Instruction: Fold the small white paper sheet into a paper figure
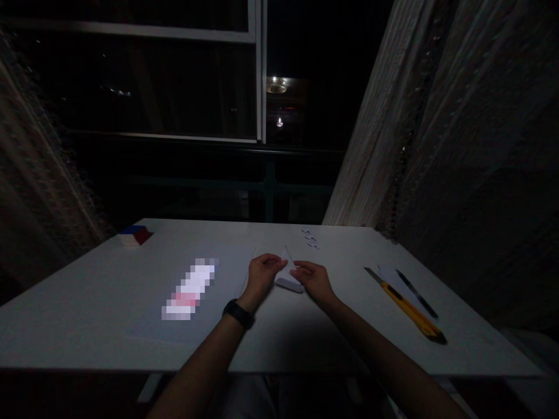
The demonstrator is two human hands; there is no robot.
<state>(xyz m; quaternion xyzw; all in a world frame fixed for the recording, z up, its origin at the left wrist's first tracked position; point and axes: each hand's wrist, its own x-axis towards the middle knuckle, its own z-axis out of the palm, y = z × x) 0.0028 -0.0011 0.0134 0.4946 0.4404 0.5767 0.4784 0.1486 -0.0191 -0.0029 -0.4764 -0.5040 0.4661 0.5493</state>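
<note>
Between my hands is a small folded piece of white paper (289,281), narrow at the top and wider at its lower edge. My left hand (262,273), with a dark watch (238,314) on the wrist, pinches it from the left near the upper part. From the right, my right hand (315,280) grips its other side with thumb and fingers. Both hands are closed on the paper, just above the middle of the white table (279,337). The fingers cover part of the folds.
A yellow utility knife (408,310) with its blade out lies at the right, beside a dark pen (417,293). On the left, a lit, blurred-out screen (190,291) rests on a paper sheet (148,329). A puzzle cube (134,235) stands at the far left; small dark pieces (310,238) lie behind my hands.
</note>
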